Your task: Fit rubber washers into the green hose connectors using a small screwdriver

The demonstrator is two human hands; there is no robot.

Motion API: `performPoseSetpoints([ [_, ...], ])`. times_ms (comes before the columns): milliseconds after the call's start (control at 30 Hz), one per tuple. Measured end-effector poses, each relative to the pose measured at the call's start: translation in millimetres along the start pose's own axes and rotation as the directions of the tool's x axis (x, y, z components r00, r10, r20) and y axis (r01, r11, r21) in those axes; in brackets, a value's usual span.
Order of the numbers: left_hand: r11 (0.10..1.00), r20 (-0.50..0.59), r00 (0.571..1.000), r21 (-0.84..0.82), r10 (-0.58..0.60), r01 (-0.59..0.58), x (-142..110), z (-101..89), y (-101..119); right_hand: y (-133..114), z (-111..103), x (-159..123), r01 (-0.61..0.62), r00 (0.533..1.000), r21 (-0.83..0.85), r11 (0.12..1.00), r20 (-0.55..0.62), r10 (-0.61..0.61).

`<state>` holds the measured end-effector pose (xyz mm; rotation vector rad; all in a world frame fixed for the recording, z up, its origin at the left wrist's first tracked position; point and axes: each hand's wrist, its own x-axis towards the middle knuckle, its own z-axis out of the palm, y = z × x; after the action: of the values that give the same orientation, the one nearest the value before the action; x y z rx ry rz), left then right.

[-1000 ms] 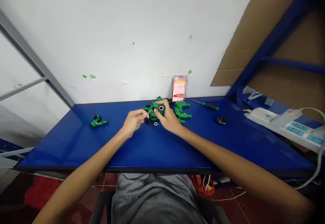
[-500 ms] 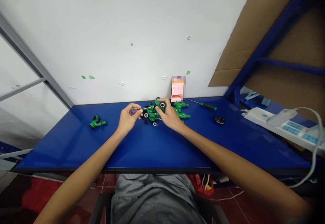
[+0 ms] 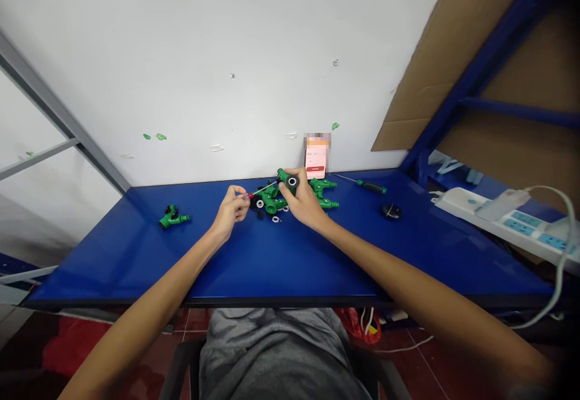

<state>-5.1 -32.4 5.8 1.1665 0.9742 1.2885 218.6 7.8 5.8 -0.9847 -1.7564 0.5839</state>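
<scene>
My left hand (image 3: 232, 211) is closed round the handle of a thin screwdriver (image 3: 263, 188), whose shaft points up and right. In my right hand (image 3: 304, 202) is a green hose splitter (image 3: 283, 174) with a black collar and a white ring at its end. The screwdriver's tip reaches the splitter near my right thumb; whether it touches cannot be made out. Under and beside both hands lie green splitter parts (image 3: 273, 205), a white ring (image 3: 260, 204), another white ring (image 3: 276, 219) and small black pieces (image 3: 260, 213).
A finished-looking green splitter (image 3: 174, 217) lies at the left. More green splitters (image 3: 327, 203) lie right of my right hand. A phone (image 3: 316, 159) leans on the wall. Further right are a green-and-black screwdriver (image 3: 371, 187), a black round object (image 3: 391, 211) and a power strip (image 3: 507, 222).
My left hand has shifted slightly and turned, tilting the screwdriver more steeply upward toward the splitter. My right hand has risen a little, still holding the splitter.
</scene>
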Motion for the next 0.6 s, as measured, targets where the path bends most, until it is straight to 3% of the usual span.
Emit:
performPoseSetpoints([
  [267,0.923,0.037,0.966,0.287,0.257,-0.257,-1,2.7,-13,6,-3,5,-0.008,0.999,0.037,0.999,-0.038,0.01],
  [467,0.878,-0.061,0.939,0.38,0.338,-0.291,-3,3.9,-13,4,-3,4,0.001,0.999,0.033,0.999,-0.046,0.001],
  [600,0.835,-0.114,0.931,0.489,0.348,-0.252,-4,3.3,-11,3,-1,0,-0.013,1.0,0.031,0.999,-0.014,0.014],
])
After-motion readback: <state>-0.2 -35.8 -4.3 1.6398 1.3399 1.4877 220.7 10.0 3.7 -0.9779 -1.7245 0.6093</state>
